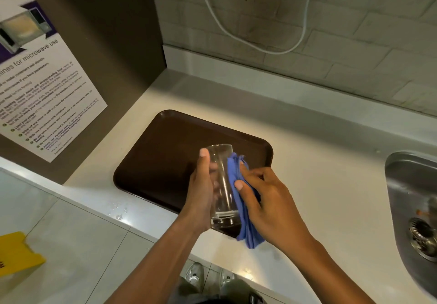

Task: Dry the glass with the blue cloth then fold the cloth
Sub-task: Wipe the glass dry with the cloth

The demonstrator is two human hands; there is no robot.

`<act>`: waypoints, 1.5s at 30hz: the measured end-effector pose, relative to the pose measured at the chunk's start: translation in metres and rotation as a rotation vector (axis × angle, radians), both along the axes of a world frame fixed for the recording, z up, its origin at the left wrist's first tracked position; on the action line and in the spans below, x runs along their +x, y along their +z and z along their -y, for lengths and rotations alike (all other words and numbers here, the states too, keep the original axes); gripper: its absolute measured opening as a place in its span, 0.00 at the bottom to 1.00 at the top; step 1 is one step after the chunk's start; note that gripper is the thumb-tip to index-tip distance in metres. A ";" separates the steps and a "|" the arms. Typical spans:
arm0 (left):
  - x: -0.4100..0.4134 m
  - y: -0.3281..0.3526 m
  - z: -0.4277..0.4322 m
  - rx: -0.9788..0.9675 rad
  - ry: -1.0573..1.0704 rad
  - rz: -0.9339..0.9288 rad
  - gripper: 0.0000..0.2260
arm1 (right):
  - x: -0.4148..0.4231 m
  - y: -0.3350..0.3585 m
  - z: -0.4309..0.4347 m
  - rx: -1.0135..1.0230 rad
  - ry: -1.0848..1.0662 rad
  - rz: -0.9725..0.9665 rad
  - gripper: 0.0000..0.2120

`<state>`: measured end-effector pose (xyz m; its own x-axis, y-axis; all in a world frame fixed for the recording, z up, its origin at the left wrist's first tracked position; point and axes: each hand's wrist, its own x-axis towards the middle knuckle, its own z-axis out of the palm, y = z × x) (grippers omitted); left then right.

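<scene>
step: drying, first half of the task. I judge the fold hasn't started, since the cloth is bunched, not laid flat.
left grip: my left hand point(203, 192) wraps the clear tall drinking glass point(221, 185), thumb up near the rim, fingers behind the wall. Firm hold, glass tilted with its mouth away from me.
right grip: my right hand point(264, 199) pinches the crumpled blue cloth point(238, 199) and presses it against the right side of the glass, thumb on top of the cloth.
glass position: held in the air over the near right corner of the dark brown rectangular plastic tray point(165, 152), not resting on it as far as I can tell.
cloth position: between my right palm and the glass, loose tail hanging below the glass base, past the tray's near edge.
next move (my guess): turn the glass in the left hand so the cloth covers the whole wall, then work cloth inside. Needs light pressure; wet glass can slip.
after that: set the glass down on the tray, spread the cloth flat to fold.
surface: pale off-white countertop point(307, 185) under the tray; a few water drops point(117, 211) left of the tray's near edge.
room: steel sink point(402, 197) with drain strainer well right of the tray; pale brick-pattern wall point(331, 43) and a hanging white cable point(236, 34) behind the tray; printed microwave-use notice point(47, 79) on the brown panel left of it.
</scene>
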<state>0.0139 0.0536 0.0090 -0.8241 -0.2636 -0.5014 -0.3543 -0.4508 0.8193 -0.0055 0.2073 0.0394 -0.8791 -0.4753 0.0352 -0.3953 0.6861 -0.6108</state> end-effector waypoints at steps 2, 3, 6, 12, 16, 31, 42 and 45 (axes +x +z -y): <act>-0.002 0.001 0.001 0.017 -0.007 0.000 0.28 | -0.003 -0.006 -0.002 -0.102 -0.035 0.108 0.21; -0.001 0.002 0.000 0.034 -0.017 0.011 0.29 | -0.006 -0.008 0.000 -0.165 -0.053 0.137 0.21; 0.000 0.001 -0.004 0.121 -0.033 0.027 0.33 | -0.014 -0.004 0.016 -0.243 -0.124 0.115 0.21; -0.001 -0.013 0.007 0.132 -0.058 0.030 0.34 | 0.012 -0.004 0.010 -0.278 -0.005 0.086 0.18; 0.004 -0.014 -0.003 0.125 -0.075 0.030 0.31 | -0.012 -0.004 0.019 -0.139 -0.071 -0.055 0.20; -0.005 -0.006 0.014 0.311 0.001 0.021 0.39 | 0.007 -0.010 0.011 -0.197 0.105 0.005 0.21; -0.003 -0.003 0.017 0.277 -0.020 0.023 0.39 | 0.017 -0.010 0.006 -0.181 0.119 -0.019 0.21; 0.003 -0.006 0.011 0.147 -0.017 0.072 0.40 | 0.005 -0.018 0.005 -0.210 -0.017 0.097 0.16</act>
